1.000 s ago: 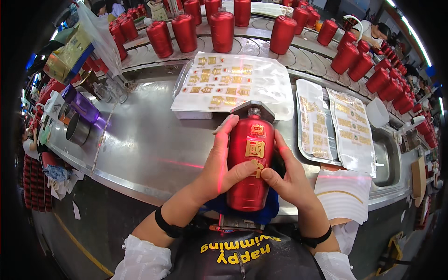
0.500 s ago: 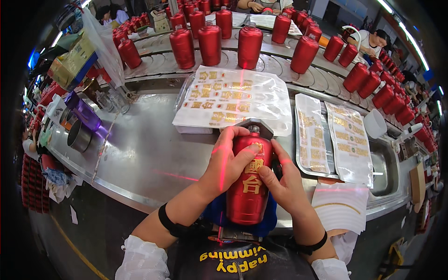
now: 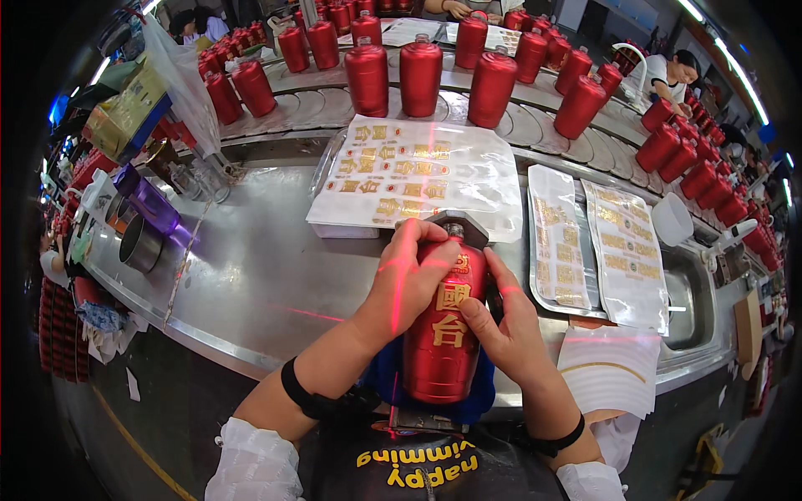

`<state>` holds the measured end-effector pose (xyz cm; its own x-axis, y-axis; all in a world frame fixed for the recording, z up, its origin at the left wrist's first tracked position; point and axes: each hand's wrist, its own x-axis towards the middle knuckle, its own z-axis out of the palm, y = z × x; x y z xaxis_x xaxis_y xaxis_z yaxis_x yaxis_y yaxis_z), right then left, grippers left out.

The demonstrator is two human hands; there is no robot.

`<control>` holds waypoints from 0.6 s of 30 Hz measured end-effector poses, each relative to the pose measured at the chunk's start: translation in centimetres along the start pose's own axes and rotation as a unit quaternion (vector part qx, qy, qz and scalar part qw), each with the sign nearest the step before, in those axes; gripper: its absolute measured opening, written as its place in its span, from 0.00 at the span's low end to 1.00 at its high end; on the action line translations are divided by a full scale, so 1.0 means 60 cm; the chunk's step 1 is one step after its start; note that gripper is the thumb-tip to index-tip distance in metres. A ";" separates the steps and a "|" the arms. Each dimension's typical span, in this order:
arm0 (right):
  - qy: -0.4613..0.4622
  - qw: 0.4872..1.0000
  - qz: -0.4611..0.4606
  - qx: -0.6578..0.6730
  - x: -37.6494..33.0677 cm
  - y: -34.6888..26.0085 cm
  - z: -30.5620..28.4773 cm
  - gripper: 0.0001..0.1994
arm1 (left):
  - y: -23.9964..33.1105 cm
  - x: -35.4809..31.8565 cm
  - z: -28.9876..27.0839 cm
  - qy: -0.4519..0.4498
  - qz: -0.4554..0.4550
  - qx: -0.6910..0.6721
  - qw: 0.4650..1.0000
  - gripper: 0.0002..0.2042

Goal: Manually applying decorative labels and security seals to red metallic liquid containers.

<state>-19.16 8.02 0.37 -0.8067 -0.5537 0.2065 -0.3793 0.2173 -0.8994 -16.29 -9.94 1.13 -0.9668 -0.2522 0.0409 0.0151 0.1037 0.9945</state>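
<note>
A red bottle with large gold characters lies before me, its clear neck pointing away. It rests in a dark holder over blue cloth. My left hand wraps the bottle's upper left side, its thumb lying across the front near a small gold emblem. From the right, my right hand grips the bottle, thumb on the front beside the characters and fingers along its side. Beyond the neck lies a white sheet of gold decals. Red laser lines cross my left hand and the sheet.
Red bottles stand on a curved conveyor behind the decals. At right are a tray with decal sheets, a sink and a white cup. A metal cup and purple bottle sit left. Other people work farther back.
My left thumb has shifted up slightly on the bottle, uncovering more of the emblem. My right hand stays nearly still. Bottles on the conveyor have moved to the right.
</note>
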 end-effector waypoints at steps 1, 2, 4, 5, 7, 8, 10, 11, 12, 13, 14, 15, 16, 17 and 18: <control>0.000 1.000 0.000 0.003 0.000 0.000 0.000 0.38 | 0.001 -0.004 0.000 0.000 0.000 0.001 1.000 0.15; 0.001 1.000 0.000 0.003 0.000 0.000 0.000 0.38 | 0.001 -0.009 -0.001 0.017 0.081 -0.014 0.996 0.14; 0.003 1.000 0.006 -0.001 -0.001 -0.001 -0.001 0.37 | -0.007 -0.019 -0.003 0.039 0.268 -0.016 0.962 0.16; 0.004 1.000 0.007 0.000 -0.001 0.002 -0.001 0.37 | 0.001 -0.022 -0.012 0.037 0.268 -0.015 0.963 0.16; 0.006 1.000 -0.020 -0.015 -0.001 0.007 0.000 0.37 | 0.024 -0.029 -0.028 -0.073 0.396 0.261 0.878 0.18; 0.005 1.000 -0.021 -0.015 -0.001 0.006 0.000 0.37 | 0.022 -0.028 -0.028 -0.071 0.391 0.283 0.873 0.21; 0.014 1.000 -0.006 0.003 -0.003 0.003 -0.001 0.36 | 0.016 -0.021 -0.033 -0.063 0.376 0.268 0.885 0.20; 0.014 1.000 -0.006 0.003 -0.004 0.004 -0.003 0.36 | 0.015 -0.017 -0.035 -0.059 0.359 0.251 0.897 0.20; 0.007 1.000 -0.026 -0.013 -0.004 0.007 -0.009 0.34 | 0.017 -0.013 -0.036 -0.063 0.360 0.259 0.894 0.20; 0.000 0.999 -0.045 -0.029 -0.004 0.008 -0.016 0.33 | 0.017 -0.013 -0.036 -0.063 0.361 0.258 0.894 0.20; 0.021 0.996 -0.059 -0.057 -0.001 -0.004 -0.027 0.29 | 0.015 -0.014 -0.038 -0.053 0.332 0.231 0.913 0.20; 0.042 0.993 -0.074 -0.084 0.004 -0.017 -0.043 0.26 | 0.015 -0.016 -0.039 -0.043 0.302 0.202 0.931 0.21; 0.078 0.986 -0.122 -0.080 0.018 -0.015 -0.052 0.18 | 0.014 -0.018 -0.039 -0.041 0.302 0.203 0.931 0.21; 0.050 0.997 -0.035 -0.044 0.032 -0.050 -0.065 0.12 | 0.010 -0.019 -0.039 -0.030 0.286 0.185 0.940 0.22; -0.015 0.993 -0.081 -0.088 0.053 -0.076 -0.074 0.11 | 0.008 -0.022 -0.039 -0.019 0.270 0.169 0.948 0.23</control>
<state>-22.01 8.85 6.81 -0.7162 -0.6158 0.3283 -0.5778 0.2596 -0.7738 -14.44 -11.79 1.78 -0.8499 -0.0398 0.5254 0.4343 0.5118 0.7413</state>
